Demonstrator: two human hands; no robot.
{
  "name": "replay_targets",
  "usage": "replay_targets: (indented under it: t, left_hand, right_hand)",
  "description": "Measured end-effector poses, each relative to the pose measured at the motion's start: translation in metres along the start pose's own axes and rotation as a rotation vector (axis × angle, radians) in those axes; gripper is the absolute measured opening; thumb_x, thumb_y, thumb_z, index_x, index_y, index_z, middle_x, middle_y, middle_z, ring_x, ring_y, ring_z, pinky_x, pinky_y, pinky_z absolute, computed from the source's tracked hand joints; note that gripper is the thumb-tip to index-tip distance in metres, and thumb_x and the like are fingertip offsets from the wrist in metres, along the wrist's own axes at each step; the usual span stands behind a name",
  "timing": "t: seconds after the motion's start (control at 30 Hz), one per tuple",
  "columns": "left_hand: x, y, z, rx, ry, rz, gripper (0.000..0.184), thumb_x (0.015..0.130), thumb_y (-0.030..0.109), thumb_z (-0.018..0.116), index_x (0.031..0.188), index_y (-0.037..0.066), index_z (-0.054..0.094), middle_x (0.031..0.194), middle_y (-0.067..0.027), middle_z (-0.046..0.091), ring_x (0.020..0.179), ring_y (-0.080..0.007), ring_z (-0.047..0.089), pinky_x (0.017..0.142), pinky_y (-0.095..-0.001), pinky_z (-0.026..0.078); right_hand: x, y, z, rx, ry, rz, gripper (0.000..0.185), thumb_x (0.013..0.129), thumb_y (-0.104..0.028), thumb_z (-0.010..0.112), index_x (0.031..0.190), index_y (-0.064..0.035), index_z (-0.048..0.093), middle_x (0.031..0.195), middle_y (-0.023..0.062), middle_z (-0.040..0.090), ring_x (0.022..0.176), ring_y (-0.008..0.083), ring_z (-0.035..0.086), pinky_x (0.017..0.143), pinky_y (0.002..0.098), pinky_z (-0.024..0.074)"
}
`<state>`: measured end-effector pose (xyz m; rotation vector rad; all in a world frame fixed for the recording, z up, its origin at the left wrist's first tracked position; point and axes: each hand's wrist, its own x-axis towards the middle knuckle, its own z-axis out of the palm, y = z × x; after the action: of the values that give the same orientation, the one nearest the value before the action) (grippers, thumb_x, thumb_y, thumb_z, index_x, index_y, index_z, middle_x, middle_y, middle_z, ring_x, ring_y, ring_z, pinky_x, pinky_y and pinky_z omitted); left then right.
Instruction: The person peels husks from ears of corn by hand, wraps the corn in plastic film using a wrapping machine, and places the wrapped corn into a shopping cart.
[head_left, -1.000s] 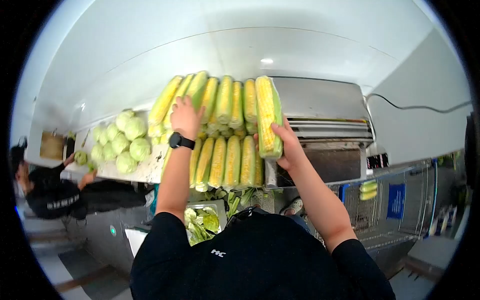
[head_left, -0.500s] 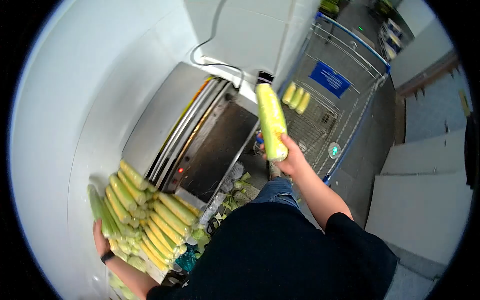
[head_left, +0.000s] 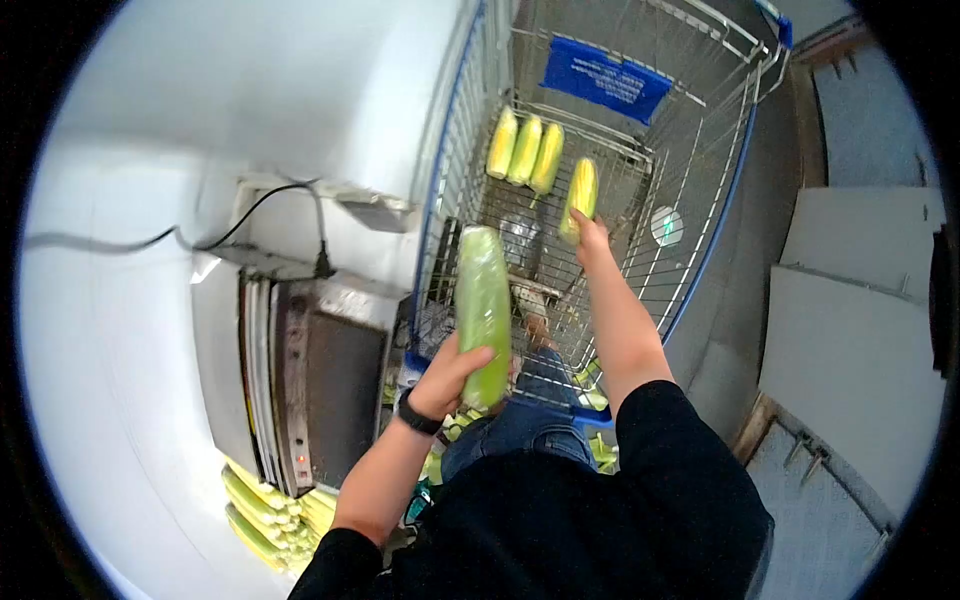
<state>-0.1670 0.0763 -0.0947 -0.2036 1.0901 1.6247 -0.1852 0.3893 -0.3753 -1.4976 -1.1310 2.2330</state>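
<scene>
My left hand [head_left: 448,378] is wrapped round the lower part of a large pale-green corn cob in clear film [head_left: 484,300], held upright above the near end of a shopping cart [head_left: 736,195]. My right hand [head_left: 592,238] reaches down into the cart and grips the near end of a yellow-green corn cob [head_left: 583,186]. Three more corn cobs [head_left: 525,150] lie side by side on the cart's wire floor, to the left of that cob. Whether the cob in my right hand touches the wire floor I cannot tell.
A film-wrapping machine [head_left: 345,390] with a dark plate and a lit red lamp stands at left, a black cable [head_left: 240,220] behind it. Stacked corn cobs [head_left: 262,515] lie beyond its near end. Loose husks [head_left: 603,455] lie near my legs. Grey cabinets [head_left: 860,350] stand at right.
My view has turned toward the cart. My right hand has carried its cob down into the cart. My left hand has come from the corn stack, now holding a cob.
</scene>
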Motion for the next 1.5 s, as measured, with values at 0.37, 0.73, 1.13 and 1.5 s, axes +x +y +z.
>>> replay_targets:
  t: [0.37, 0.73, 1.13, 1.5]
  left_hand:
    - [0.161, -0.03, -0.005, -0.054, 0.026, -0.132, 0.053, 0.093, 0.036, 0.065, 0.129, 0.002, 0.045, 0.108, -0.0149, 0.064, 0.097, -0.027, 0.067, 0.083, -0.0397, 0.057]
    - [0.158, -0.044, -0.035, -0.067, 0.147, -0.19, 0.06, 0.096, 0.022, 0.062, 0.145, 0.004, 0.033, 0.128, -0.0092, 0.054, 0.114, -0.0181, 0.057, 0.096, -0.0336, 0.049]
    - [0.214, -0.019, -0.029, 0.879, 0.37, 0.306, 0.058, 0.1, 0.029, 0.052, 0.147, 0.002, 0.031, 0.15, -0.0212, 0.036, 0.138, -0.0327, 0.037, 0.114, -0.0412, 0.029]
    - [0.08, -0.047, -0.014, 1.687, 0.172, 0.223, 0.042, 0.087, 0.024, 0.067, 0.12, 0.001, 0.057, 0.121, -0.0174, 0.06, 0.111, -0.0367, 0.056, 0.096, -0.0467, 0.044]
  right_hand:
    - [0.099, 0.011, 0.033, -0.151, 0.22, -0.097, 0.071, 0.084, -0.03, 0.076, 0.138, 0.0028, 0.045, 0.13, 0.0192, 0.056, 0.12, 0.0287, 0.054, 0.1, 0.0401, 0.0418]
    - [0.129, 0.014, 0.033, -0.94, 0.294, -0.163, 0.073, 0.076, -0.046, 0.077, 0.128, 0.0007, 0.053, 0.124, 0.0258, 0.055, 0.118, 0.037, 0.054, 0.102, 0.0457, 0.0429]
    - [-0.096, -0.022, 0.036, -0.118, -0.579, 0.129, 0.063, 0.093, -0.033, 0.068, 0.141, -0.0032, 0.042, 0.121, 0.0114, 0.059, 0.105, 0.0204, 0.059, 0.085, 0.0375, 0.0505]
    - [0.054, -0.064, 0.001, -1.025, 0.266, -0.318, 0.082, 0.077, -0.021, 0.072, 0.144, -0.0036, 0.029, 0.123, 0.028, 0.056, 0.108, 0.0416, 0.06, 0.094, 0.0484, 0.0487]
